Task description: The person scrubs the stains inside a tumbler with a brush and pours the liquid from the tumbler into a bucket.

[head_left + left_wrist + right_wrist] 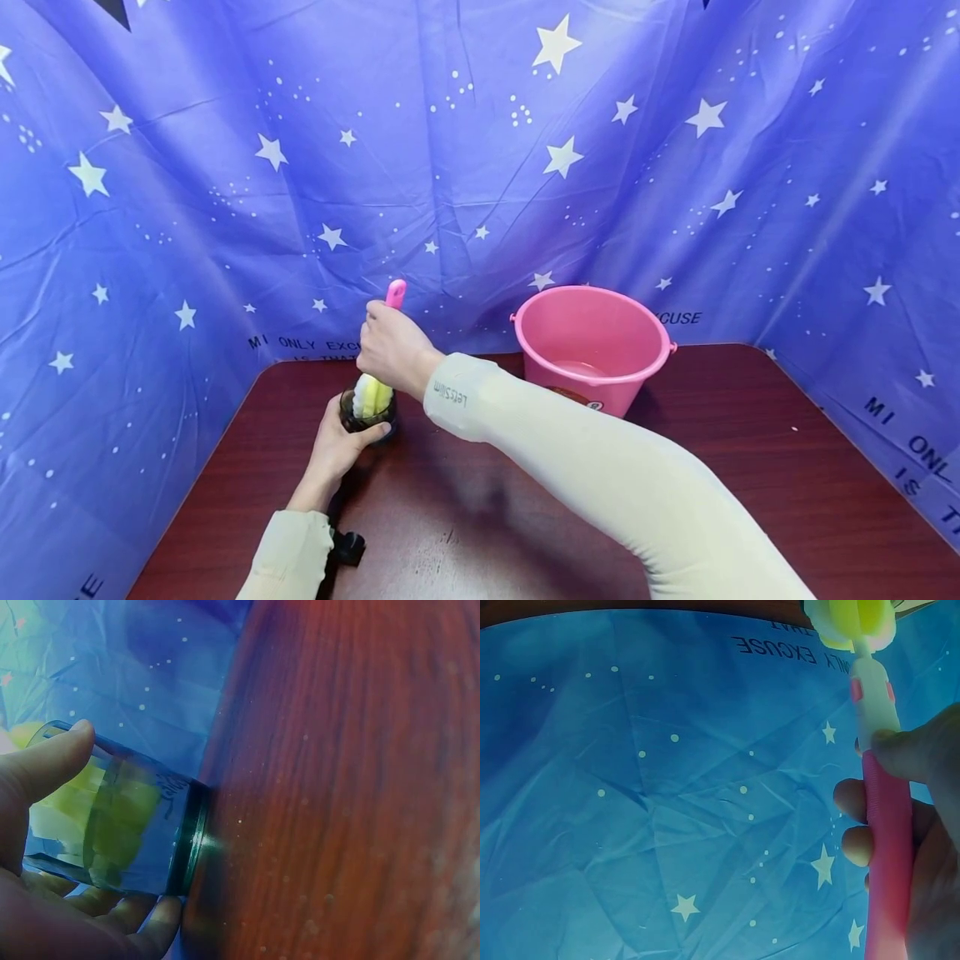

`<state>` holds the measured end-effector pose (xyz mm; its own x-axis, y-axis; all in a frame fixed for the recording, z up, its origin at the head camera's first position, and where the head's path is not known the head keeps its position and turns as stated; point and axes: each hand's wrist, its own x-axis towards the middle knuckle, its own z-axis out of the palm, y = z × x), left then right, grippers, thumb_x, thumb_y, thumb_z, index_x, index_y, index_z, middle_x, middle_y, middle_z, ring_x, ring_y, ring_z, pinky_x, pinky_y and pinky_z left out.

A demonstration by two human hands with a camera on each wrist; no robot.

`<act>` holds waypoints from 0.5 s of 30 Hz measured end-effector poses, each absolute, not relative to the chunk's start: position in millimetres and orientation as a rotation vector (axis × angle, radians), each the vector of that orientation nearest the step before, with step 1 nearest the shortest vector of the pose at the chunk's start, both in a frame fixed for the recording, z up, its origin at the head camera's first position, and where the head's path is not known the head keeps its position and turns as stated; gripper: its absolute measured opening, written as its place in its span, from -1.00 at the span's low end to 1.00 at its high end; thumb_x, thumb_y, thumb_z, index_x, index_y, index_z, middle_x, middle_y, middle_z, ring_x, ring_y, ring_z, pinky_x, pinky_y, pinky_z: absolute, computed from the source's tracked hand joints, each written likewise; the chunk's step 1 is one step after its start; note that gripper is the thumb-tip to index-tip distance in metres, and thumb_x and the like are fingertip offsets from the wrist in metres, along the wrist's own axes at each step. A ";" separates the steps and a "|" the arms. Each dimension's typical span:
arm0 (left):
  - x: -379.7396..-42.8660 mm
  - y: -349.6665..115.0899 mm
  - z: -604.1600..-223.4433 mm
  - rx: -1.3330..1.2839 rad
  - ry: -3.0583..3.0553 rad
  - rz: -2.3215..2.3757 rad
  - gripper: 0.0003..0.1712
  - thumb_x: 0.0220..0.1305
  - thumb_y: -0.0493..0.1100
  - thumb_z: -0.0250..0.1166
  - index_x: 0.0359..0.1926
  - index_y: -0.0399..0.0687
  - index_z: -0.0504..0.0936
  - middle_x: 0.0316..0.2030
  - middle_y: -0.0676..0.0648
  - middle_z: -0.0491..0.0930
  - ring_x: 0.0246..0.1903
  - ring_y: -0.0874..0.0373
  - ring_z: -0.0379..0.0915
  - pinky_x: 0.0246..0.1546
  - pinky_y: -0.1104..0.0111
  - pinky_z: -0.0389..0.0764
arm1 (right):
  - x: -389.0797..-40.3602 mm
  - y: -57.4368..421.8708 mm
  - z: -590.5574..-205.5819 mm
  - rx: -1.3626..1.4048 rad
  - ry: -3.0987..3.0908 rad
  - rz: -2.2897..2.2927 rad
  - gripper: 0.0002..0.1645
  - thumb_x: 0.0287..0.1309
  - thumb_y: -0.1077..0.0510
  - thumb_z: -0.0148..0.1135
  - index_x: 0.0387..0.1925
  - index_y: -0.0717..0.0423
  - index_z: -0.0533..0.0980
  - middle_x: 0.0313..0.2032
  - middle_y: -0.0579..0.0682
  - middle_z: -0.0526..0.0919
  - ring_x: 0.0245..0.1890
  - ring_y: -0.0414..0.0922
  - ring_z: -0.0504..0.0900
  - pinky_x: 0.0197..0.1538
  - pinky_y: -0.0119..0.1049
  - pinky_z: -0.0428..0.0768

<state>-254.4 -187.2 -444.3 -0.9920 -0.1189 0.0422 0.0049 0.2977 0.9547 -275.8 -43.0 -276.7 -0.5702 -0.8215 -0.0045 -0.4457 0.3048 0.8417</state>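
My right hand [395,346] grips the pink handle of a bottle brush [889,847], its thumb lying along the white neck. The brush's yellow and white sponge head [372,397] is down inside a dark see-through glass cup [142,825]. Around that cup curls my left hand [339,446], thumb on the near side by the rim and fingers on the far side. In the left wrist view the cup's base stands at the wooden tabletop, and the sponge shows yellow through its wall. Dark lettering marks the cup's side.
A pink bucket [592,379] stands at the back of the table, right of the hands. The reddish-brown table [750,483] is bordered by blue star-printed cloth [450,167] behind and on both sides. A black strap piece [348,548] is by the left wrist.
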 end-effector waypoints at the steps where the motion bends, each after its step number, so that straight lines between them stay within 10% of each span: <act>1: -254.6 -187.2 -444.2 0.109 -2.443 -1.800 0.02 -0.07 -0.22 0.53 0.34 -0.23 0.12 0.19 -0.23 0.31 0.15 -0.06 0.23 0.20 0.12 0.21 | -276.7 -43.2 -276.7 1.131 -2.152 -1.172 -0.72 0.32 0.09 0.00 -0.15 -0.29 0.61 -0.26 -0.12 0.63 -0.34 -0.15 0.41 -0.08 -0.21 0.22; 15: -255.8 -186.5 -446.2 0.089 -2.425 -1.802 0.01 -0.08 -0.25 0.53 0.33 -0.24 0.13 0.18 -0.24 0.33 0.14 -0.07 0.25 0.19 0.11 0.24 | -283.3 -45.2 -285.1 1.179 -2.159 -1.189 -0.75 0.31 0.03 0.01 -0.18 -0.33 0.60 -0.27 -0.16 0.65 -0.35 -0.19 0.43 -0.07 -0.22 0.19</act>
<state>-255.8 -186.5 -446.2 -0.9913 -0.1175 0.0600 0.0235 0.2899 0.9568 -283.3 -45.2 -285.1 -0.5603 -0.8270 -0.0456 -0.4805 0.2797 0.8312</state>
